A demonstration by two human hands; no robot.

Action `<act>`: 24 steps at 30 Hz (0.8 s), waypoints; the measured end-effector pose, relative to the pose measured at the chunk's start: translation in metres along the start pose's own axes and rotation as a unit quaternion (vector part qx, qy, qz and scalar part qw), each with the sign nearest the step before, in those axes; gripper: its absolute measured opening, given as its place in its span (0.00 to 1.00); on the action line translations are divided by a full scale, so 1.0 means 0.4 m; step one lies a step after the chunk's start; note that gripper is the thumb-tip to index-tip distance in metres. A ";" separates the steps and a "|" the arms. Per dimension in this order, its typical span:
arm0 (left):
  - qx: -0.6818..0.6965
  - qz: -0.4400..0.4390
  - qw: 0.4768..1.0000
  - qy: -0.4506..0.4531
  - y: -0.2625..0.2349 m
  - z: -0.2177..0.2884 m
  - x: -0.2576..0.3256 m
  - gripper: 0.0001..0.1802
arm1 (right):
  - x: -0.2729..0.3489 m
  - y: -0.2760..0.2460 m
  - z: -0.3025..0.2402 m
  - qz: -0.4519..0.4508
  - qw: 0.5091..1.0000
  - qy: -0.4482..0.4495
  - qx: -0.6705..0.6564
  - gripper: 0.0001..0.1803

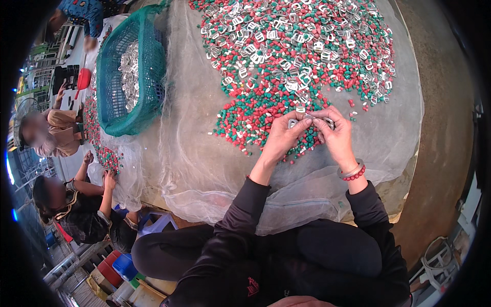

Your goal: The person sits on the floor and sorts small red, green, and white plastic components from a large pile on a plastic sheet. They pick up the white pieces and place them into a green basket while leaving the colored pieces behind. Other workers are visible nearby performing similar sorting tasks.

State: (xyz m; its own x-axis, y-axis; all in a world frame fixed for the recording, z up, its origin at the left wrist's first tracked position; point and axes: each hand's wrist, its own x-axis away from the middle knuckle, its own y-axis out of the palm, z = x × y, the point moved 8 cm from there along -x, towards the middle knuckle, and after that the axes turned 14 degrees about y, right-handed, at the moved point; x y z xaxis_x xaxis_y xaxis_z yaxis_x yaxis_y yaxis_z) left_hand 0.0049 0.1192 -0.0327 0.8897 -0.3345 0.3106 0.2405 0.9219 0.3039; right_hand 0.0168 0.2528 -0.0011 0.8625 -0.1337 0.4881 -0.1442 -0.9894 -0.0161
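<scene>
My left hand point(281, 134) is closed, thumb and fingertips pinching a small silvery buckle point(292, 124). Close against it, my right hand point(336, 138) also pinches a buckle point(330, 122), its fingertips nearly touching those of the left. Another buckle point(300, 109) shows at the left fingertips; whether it is held or lies behind them I cannot tell. Just beyond both hands spreads a heap of red, green and white pellets point(255, 115), with many silvery metal buckles point(302, 38) scattered through it. The fingers partly cover the pieces they grip.
Pale mesh cloth point(197, 148) lies under the heap. A blue basket point(149, 77) draped in green netting, with buckles point(130, 71) inside, stands to the left. Farther left, several people sit or lean by more pellets point(94, 130), near a red scoop point(83, 80). Brown floor point(442, 128) runs along the right.
</scene>
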 end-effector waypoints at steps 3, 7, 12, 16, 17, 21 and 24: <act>-0.008 0.018 1.000 0.019 0.005 0.001 0.004 0.13 | 0.002 -0.009 0.015 -0.010 0.998 0.045 -0.048 0.05; 0.001 0.048 0.998 0.049 0.015 -0.006 0.022 0.14 | 0.007 0.000 0.032 -0.075 0.989 0.087 -0.095 0.06; -0.018 0.101 0.992 0.069 0.040 -0.030 0.034 0.15 | 0.009 0.002 0.030 -0.111 0.979 0.101 -0.139 0.07; 0.037 0.086 0.994 0.065 0.064 -0.024 0.022 0.15 | 0.006 -0.020 0.011 -0.061 0.993 0.084 -0.062 0.07; 0.052 0.078 0.994 0.062 0.070 -0.018 0.019 0.15 | 0.002 -0.024 0.004 -0.056 0.991 0.079 -0.088 0.07; -0.091 0.073 0.979 0.167 0.057 0.056 -0.003 0.12 | -0.009 -0.018 0.001 -0.048 0.975 0.093 -0.197 0.06; -0.095 0.091 0.982 0.133 0.035 0.035 -0.003 0.11 | 0.003 -0.010 -0.020 -0.011 0.998 0.029 -0.062 0.06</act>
State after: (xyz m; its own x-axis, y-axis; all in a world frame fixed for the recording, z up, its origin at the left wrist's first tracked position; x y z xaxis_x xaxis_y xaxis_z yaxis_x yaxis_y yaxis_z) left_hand 0.0019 0.1299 -0.0163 0.9886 -0.1210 0.0894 0.1137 0.9901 0.0828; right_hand 0.0146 0.2570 0.0068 0.8369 -0.1050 0.5372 -0.1880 -0.9769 0.1019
